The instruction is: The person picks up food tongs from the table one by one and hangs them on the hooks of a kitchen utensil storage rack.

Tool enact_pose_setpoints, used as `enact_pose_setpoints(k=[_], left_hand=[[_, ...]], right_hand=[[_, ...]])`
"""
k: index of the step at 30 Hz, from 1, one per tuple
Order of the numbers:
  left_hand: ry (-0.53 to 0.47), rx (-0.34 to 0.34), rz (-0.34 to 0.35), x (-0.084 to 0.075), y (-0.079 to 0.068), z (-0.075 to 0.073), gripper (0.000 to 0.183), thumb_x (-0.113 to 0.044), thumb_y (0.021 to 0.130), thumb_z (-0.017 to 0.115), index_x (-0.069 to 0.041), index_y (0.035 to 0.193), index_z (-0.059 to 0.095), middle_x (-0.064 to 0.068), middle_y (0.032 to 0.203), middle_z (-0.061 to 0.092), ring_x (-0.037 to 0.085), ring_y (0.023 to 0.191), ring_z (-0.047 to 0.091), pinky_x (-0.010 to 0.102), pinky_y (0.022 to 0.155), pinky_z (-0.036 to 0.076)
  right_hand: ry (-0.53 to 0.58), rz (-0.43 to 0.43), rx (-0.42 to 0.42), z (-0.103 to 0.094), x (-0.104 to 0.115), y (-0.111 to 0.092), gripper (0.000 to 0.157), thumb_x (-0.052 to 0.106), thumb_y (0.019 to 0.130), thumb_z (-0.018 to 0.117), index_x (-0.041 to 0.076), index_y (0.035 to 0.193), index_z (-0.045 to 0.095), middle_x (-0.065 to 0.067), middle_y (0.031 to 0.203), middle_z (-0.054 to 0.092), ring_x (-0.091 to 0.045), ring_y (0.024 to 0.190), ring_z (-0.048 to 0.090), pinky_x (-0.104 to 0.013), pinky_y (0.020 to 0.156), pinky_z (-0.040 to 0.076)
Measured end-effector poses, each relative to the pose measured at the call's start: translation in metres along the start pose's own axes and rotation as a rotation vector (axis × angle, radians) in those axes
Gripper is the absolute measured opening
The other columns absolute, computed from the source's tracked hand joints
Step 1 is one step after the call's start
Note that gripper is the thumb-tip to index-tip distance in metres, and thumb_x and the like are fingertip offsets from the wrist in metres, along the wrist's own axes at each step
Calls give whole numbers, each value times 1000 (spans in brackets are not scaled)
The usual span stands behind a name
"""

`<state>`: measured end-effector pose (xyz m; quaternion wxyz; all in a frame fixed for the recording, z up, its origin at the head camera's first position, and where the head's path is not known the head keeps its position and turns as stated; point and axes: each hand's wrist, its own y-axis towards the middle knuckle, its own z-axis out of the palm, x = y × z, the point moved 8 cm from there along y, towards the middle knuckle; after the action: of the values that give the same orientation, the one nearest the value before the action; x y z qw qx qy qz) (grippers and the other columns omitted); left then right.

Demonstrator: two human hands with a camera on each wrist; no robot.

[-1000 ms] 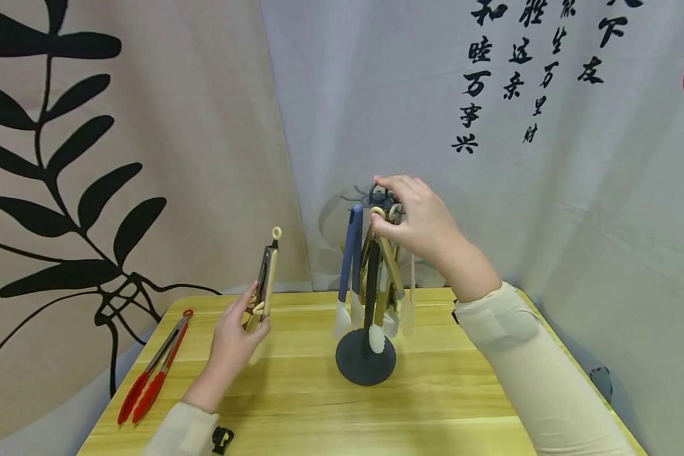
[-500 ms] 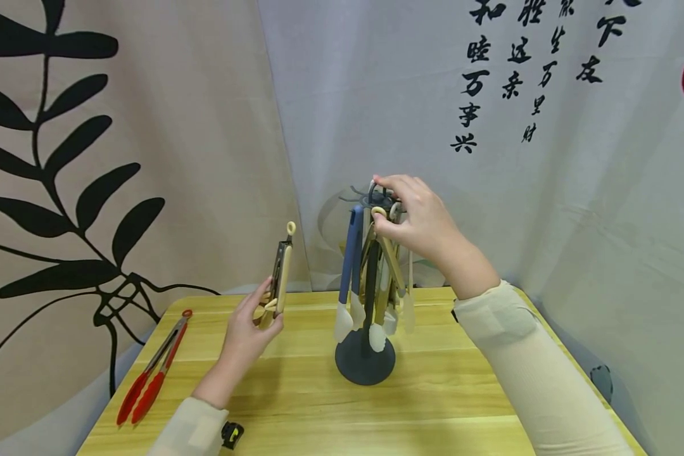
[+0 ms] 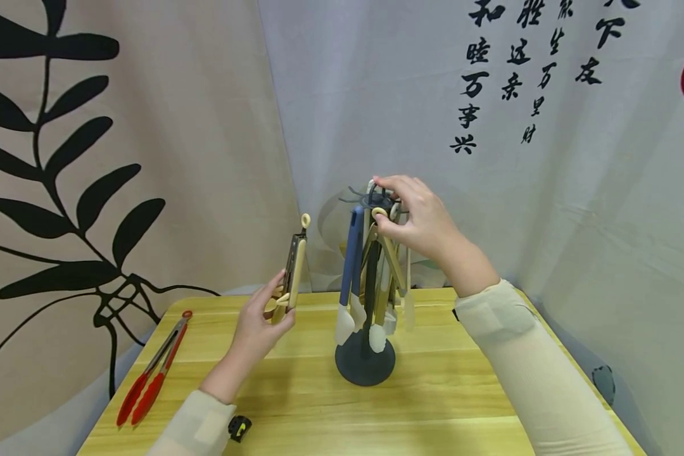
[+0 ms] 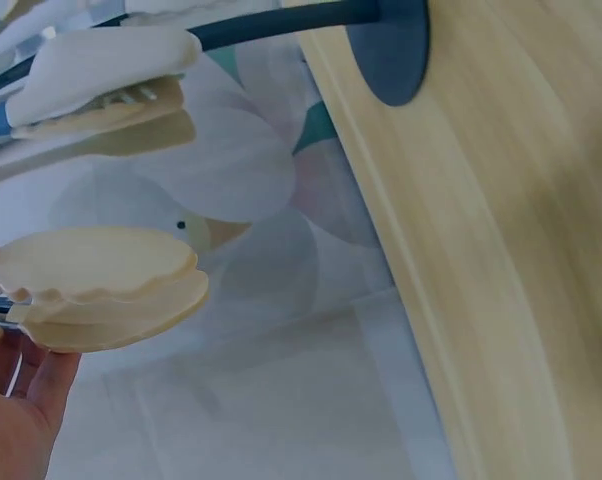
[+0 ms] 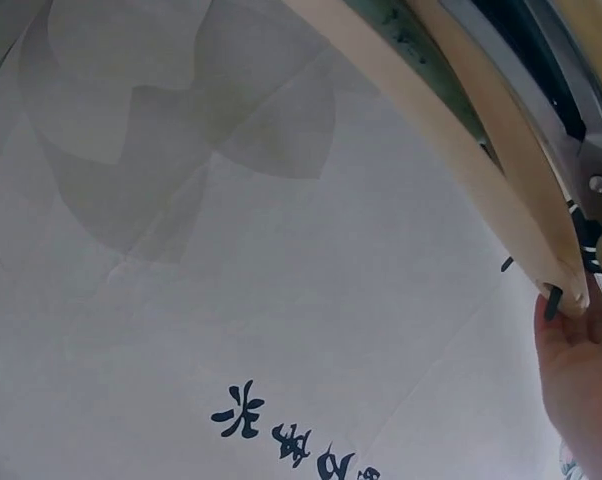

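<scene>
My left hand (image 3: 262, 329) grips small cream-and-black tongs (image 3: 298, 266) upright above the table, their pull ring on top. In the left wrist view, their scalloped cream heads (image 4: 111, 265) lie close together. Just to the right stands a dark utensil stand (image 3: 365, 364) with several tools hanging round it. My right hand (image 3: 424, 221) holds the stand's top, its index finger at the top loop and its thumb by a cream ring (image 3: 379, 211) of a hanging pair of tongs. Blue-handled tongs (image 3: 350, 253) with pale heads hang on the stand's left side.
Red-and-steel tongs (image 3: 162, 367) lie along the left edge of the wooden table (image 3: 319, 418). A printed curtain (image 3: 205, 158) hangs behind the table. A small black-and-yellow device (image 3: 239, 429) sits at my left cuff.
My left hand has moved right and slightly up with the cream-and-black tongs, closer to the stand. My right hand stays at the stand's top.
</scene>
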<state>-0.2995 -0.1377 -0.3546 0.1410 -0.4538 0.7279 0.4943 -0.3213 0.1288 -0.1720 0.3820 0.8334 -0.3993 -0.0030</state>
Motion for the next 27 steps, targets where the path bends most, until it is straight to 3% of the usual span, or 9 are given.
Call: enact_pose_setpoints(k=[17, 27], left_hand=[[-75, -11, 57, -28, 15, 13, 82, 0, 76, 72, -34, 143, 39, 5, 125, 57, 20, 100, 58, 33, 71, 57], [-103, -4, 98, -39, 23, 20, 82, 1, 76, 72, -33, 143, 40, 4, 117, 59, 16, 96, 59, 27, 70, 57]], right_hand=[[62, -13, 15, 2, -7, 2, 57, 29, 84, 61, 17, 138, 49, -2, 134, 53, -23, 109, 51, -49, 94, 40], [77, -9, 14, 2, -9, 3, 56, 28, 83, 62, 17, 137, 50, -2, 133, 53, -24, 108, 51, -48, 93, 41]])
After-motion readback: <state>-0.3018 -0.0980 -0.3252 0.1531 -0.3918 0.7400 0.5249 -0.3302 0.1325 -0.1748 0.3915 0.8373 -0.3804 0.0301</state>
